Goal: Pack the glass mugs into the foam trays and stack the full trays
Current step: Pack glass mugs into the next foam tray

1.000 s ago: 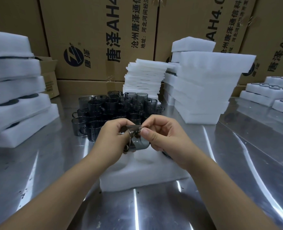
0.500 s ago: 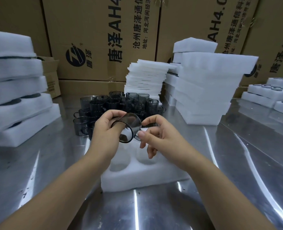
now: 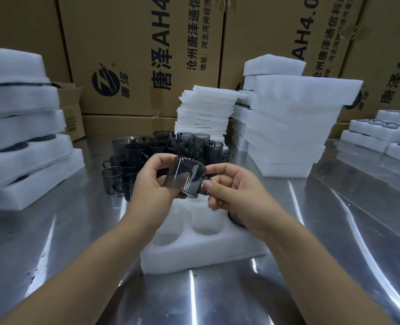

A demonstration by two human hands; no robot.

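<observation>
A smoky grey glass mug (image 3: 186,178) is held tilted, bottom up, above a white foam tray (image 3: 194,252) with round pockets. My left hand (image 3: 152,184) grips the mug's left side. My right hand (image 3: 234,193) pinches its right side near the handle. One dark mug (image 3: 235,219) sits in a tray pocket under my right hand, mostly hidden. Several more grey mugs (image 3: 152,151) stand grouped on the steel table behind the tray.
Stacked full foam trays (image 3: 23,137) stand at the left and more filled trays (image 3: 381,134) at the far right. A tall stack of foam trays (image 3: 288,127) and thin foam sheets (image 3: 203,113) sit behind. Cardboard boxes (image 3: 147,55) wall the back.
The mug has been turned over from mouth-facing-me to bottom up, and my right hand has come back onto its right side.
</observation>
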